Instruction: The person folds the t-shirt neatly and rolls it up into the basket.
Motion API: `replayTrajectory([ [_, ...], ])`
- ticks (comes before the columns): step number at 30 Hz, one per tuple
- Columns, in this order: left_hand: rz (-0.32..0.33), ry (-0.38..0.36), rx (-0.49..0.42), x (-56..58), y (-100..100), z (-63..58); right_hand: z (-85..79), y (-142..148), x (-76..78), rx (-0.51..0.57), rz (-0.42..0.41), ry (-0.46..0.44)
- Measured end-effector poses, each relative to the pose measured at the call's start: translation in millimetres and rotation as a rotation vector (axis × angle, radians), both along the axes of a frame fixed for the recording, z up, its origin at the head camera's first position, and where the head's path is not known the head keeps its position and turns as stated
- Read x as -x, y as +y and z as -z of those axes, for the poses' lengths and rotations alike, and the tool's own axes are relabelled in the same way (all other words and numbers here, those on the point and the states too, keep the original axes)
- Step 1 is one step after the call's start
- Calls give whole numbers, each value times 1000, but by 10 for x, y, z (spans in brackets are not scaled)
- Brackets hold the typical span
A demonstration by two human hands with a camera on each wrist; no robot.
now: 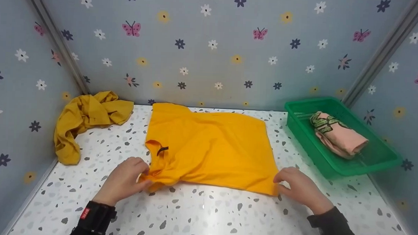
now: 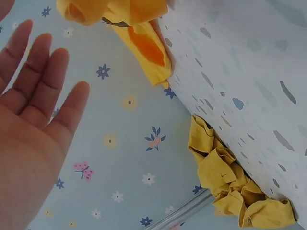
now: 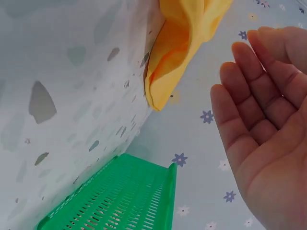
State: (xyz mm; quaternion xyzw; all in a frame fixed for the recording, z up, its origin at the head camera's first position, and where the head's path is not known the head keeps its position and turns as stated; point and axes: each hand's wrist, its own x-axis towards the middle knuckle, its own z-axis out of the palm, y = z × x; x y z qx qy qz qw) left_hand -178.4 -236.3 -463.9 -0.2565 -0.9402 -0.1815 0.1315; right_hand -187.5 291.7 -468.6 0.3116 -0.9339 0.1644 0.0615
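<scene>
A bright yellow T-shirt [image 1: 211, 149] lies spread sideways on the speckled table, its neck opening and dark label [image 1: 162, 150] toward the left. At its near left corner is my left hand [image 1: 128, 179], by the bunched sleeve; in the left wrist view that hand [image 2: 38, 120] shows straight fingers with no cloth in them. My right hand [image 1: 298, 186] is at the near right corner of the hem. In the right wrist view its fingers [image 3: 247, 91] are loosely bent, and the shirt's edge [image 3: 177, 57] appears apart from them.
A crumpled mustard-coloured cloth [image 1: 91, 113] lies at the left against the wall. On the right stands a green plastic basket [image 1: 308, 148] with a folded pink garment [image 1: 340, 136] inside. Flower-patterned walls [image 1: 211, 55] enclose the back and both sides of the table [image 1: 205, 218].
</scene>
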Motion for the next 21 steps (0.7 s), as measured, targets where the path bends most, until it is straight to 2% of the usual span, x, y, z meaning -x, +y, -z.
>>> replayTrajectory([
  [2,33,48,-2,-27,-21,10,22,-18,-49,-19,-22,-1],
  [4,45,45,-4,-47,-48,28,58,-41,-88,-47,-31,-15],
  [7,25,-13,5,-68,-92,68,129,-70,-129,-104,-11,-46],
  [14,-67,-165,56,-80,-165,176,249,-113,-167,-205,73,-91],
  [21,-43,-200,11,-8,-159,264,286,-156,-132,-217,87,-30],
])
